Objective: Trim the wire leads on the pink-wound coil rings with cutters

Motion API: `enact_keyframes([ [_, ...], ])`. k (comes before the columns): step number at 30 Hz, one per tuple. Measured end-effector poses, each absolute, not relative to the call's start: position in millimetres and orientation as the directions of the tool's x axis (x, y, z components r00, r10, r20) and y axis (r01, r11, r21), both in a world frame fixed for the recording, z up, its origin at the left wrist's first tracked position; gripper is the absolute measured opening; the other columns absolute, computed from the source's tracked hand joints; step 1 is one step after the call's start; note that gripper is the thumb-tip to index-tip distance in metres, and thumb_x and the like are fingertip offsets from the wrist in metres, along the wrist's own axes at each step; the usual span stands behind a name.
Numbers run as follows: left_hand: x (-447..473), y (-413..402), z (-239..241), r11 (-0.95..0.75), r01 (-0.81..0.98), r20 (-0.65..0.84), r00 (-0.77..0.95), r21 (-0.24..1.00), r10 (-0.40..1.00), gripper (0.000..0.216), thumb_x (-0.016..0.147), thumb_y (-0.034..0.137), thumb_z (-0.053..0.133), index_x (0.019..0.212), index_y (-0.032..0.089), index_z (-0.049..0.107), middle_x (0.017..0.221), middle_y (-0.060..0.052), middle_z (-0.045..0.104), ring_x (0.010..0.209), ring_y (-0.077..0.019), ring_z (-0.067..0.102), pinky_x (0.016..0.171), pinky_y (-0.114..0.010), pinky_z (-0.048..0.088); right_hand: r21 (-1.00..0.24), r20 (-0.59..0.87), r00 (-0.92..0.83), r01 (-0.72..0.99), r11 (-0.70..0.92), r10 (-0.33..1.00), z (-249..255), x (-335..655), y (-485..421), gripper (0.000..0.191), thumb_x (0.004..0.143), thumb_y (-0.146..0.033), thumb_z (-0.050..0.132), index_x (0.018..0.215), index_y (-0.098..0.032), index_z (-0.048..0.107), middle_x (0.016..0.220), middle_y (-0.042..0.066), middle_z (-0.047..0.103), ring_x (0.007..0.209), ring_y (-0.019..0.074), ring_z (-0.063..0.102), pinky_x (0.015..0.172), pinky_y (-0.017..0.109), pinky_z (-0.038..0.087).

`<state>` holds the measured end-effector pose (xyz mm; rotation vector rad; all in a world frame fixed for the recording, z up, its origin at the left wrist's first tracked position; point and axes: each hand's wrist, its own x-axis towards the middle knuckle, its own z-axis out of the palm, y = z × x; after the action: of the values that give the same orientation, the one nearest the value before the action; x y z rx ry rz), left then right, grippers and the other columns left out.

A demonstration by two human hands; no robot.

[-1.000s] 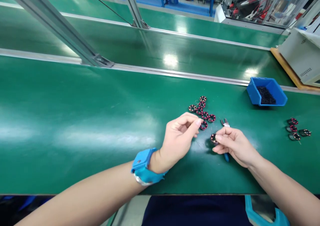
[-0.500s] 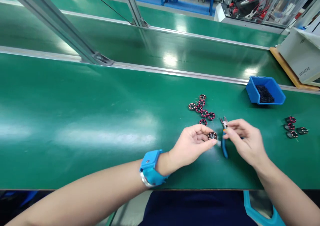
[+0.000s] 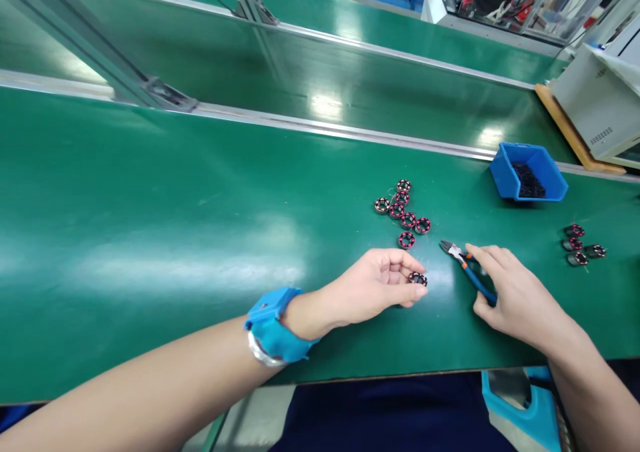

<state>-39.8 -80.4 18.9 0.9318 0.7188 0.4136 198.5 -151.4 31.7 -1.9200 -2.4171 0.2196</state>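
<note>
My left hand [image 3: 380, 287], with a blue wrist strap [image 3: 270, 329] on the arm, pinches a small wound coil ring [image 3: 417, 279] between thumb and fingertips, just above the green bench [image 3: 150, 225]. My right hand [image 3: 515, 295] rests on the blue-handled cutters [image 3: 467, 269], fingers curled over the handles; the cutter jaws point up-left toward the ring. A cluster of several coil rings [image 3: 403, 211] with pink windings lies just beyond both hands.
A blue bin [image 3: 527, 180] holding small black parts stands at the back right. Several more coil rings [image 3: 580, 245] lie at the far right. A metal rail [image 3: 320, 127] and slanted frame post [image 3: 100, 59] run behind. A white machine [image 3: 595, 105] is at the right.
The coil ring has passed from my right hand to my left. My right hand has moved onto the cutters and closed around their handles. The view has shifted slightly.
</note>
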Motion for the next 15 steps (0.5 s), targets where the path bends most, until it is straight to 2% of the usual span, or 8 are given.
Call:
enact_keyframes([
  [2, -40.7, -79.8, 17.1, 0.542, 0.006, -0.384, 0.712, 0.84, 0.588, 0.034, 0.062, 0.02, 0.081, 0.089, 0.01, 0.062, 0.06, 0.004, 0.063, 0.054, -0.007, 0.059, 0.057, -0.02, 0.048, -0.133, -0.071, -0.193, 0.974, 0.182, 0.979, 36.4, 203.4, -138.4, 0.057, 0.068, -0.011, 0.054, 0.125, -0.009, 0.055, 0.112, 0.015, 0.059, 0.101, 0.0318, 0.056, 0.091, 0.048, 0.049],
  [3, -41.2, -79.4, 15.9, 0.541, 0.016, -0.386, 0.719, 0.841, 0.578, 0.035, 0.062, 0.021, 0.081, 0.089, 0.011, 0.062, 0.06, 0.004, 0.062, 0.053, -0.0069, 0.059, 0.057, -0.02, 0.048, -0.179, -0.085, -0.181, 0.97, 0.163, 0.98, 39.0, 205.4, -130.4, 0.051, 0.068, -0.011, 0.054, 0.119, -0.01, 0.059, 0.106, 0.015, 0.061, 0.096, 0.031, 0.058, 0.087, 0.048, 0.05],
  [4, -41.7, -79.0, 14.7, 0.541, 0.021, -0.384, 0.727, 0.841, 0.569, 0.035, 0.062, 0.021, 0.081, 0.09, 0.011, 0.062, 0.06, 0.004, 0.062, 0.053, -0.007, 0.059, 0.057, -0.021, 0.048, -0.267, -0.104, -0.181, 0.952, 0.148, 0.978, 41.9, 207.2, -121.9, 0.044, 0.07, -0.012, 0.054, 0.113, -0.011, 0.062, 0.102, 0.013, 0.062, 0.092, 0.0294, 0.059, 0.084, 0.046, 0.051],
  [6, -42.6, -78.2, 12.2, 0.551, 0.009, -0.374, 0.743, 0.835, 0.555, 0.037, 0.061, 0.021, 0.082, 0.091, 0.011, 0.063, 0.062, 0.004, 0.062, 0.054, -0.0075, 0.06, 0.059, -0.022, 0.049, -0.531, -0.173, -0.235, 0.84, 0.111, 0.956, 48.0, 210.0, -106.0, 0.032, 0.076, -0.017, 0.057, 0.106, -0.015, 0.065, 0.099, 0.011, 0.065, 0.089, 0.0257, 0.062, 0.082, 0.042, 0.051],
  [8, -43.2, -77.8, 9.8, 0.568, -0.019, -0.358, 0.759, 0.823, 0.544, 0.038, 0.061, 0.021, 0.083, 0.091, 0.011, 0.063, 0.065, 0.003, 0.063, 0.056, -0.0079, 0.06, 0.06, -0.023, 0.05, -0.775, -0.264, -0.34, 0.632, 0.011, 0.902, 52.4, 211.2, -94.9, 0.031, 0.08, -0.026, 0.062, 0.11, -0.017, 0.065, 0.103, 0.009, 0.067, 0.092, 0.0234, 0.064, 0.082, 0.038, 0.052],
  [9, -43.4, -77.8, 8.7, 0.577, -0.031, -0.351, 0.766, 0.816, 0.538, 0.038, 0.06, 0.021, 0.083, 0.091, 0.012, 0.063, 0.067, 0.003, 0.063, 0.058, -0.0081, 0.061, 0.06, -0.023, 0.049, -0.848, -0.3, -0.39, 0.527, -0.056, 0.87, 53.3, 211.2, -92.0, 0.036, 0.08, -0.03, 0.065, 0.113, -0.017, 0.064, 0.104, 0.009, 0.068, 0.093, 0.0226, 0.064, 0.081, 0.036, 0.052],
  [12, -43.6, -78.0, 6.9, 0.58, -0.037, -0.341, 0.778, 0.814, 0.527, 0.039, 0.06, 0.02, 0.083, 0.092, 0.012, 0.063, 0.07, 0.001, 0.065, 0.06, -0.0084, 0.061, 0.06, -0.023, 0.049, -0.906, -0.393, -0.499, 0.356, -0.231, 0.772, 51.1, 210.8, -92.1, 0.043, 0.078, -0.035, 0.071, 0.116, -0.016, 0.063, 0.098, 0.009, 0.07, 0.085, 0.0187, 0.065, 0.071, 0.029, 0.053],
  [15, -43.5, -78.1, 8.6, 0.569, -0.029, -0.338, 0.779, 0.822, 0.527, 0.036, 0.063, 0.018, 0.082, 0.093, 0.012, 0.063, 0.068, 0.003, 0.064, 0.059, -0.007, 0.06, 0.059, -0.021, 0.048, -0.869, -0.494, -0.576, 0.353, -0.348, 0.651, 47.1, 213.5, -97.7, 0.036, 0.078, -0.034, 0.072, 0.108, -0.015, 0.066, 0.092, 0.007, 0.069, 0.077, 0.0148, 0.064, 0.063, 0.024, 0.052],
])
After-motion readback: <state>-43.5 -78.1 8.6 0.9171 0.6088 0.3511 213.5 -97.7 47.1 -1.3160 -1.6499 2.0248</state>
